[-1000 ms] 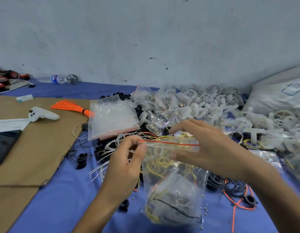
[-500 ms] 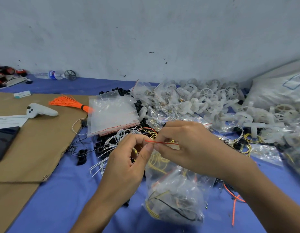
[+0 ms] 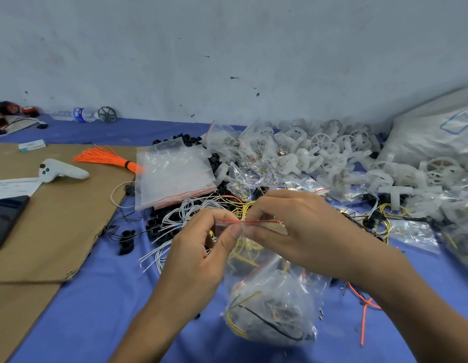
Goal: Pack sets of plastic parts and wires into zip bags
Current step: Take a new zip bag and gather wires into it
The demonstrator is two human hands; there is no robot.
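Observation:
A clear zip bag [image 3: 272, 307] with white plastic parts and yellow, black and orange wires inside hangs from both my hands over the blue cloth. My left hand [image 3: 199, 252] pinches the left end of its red-lined seal between thumb and fingers. My right hand [image 3: 293, 231] pinches the same seal just to the right, and the two hands almost touch. A stack of empty zip bags [image 3: 172, 176] lies behind them. Loose white wires [image 3: 175, 221] and black parts [image 3: 126, 241] lie to the left of my hands.
White plastic wheels and crosses [image 3: 358, 161] are heaped at the back right, beside filled bags [image 3: 254, 153] and a big white sack [image 3: 432, 137]. On the brown cardboard [image 3: 52, 221] at left lie an orange wire bundle [image 3: 107, 159], a white controller [image 3: 62, 171] and a phone [image 3: 5, 218].
My right hand has slid left along the red seal toward my left hand. The bag's mouth, wide a second ago, is now bunched narrow between the two hands.

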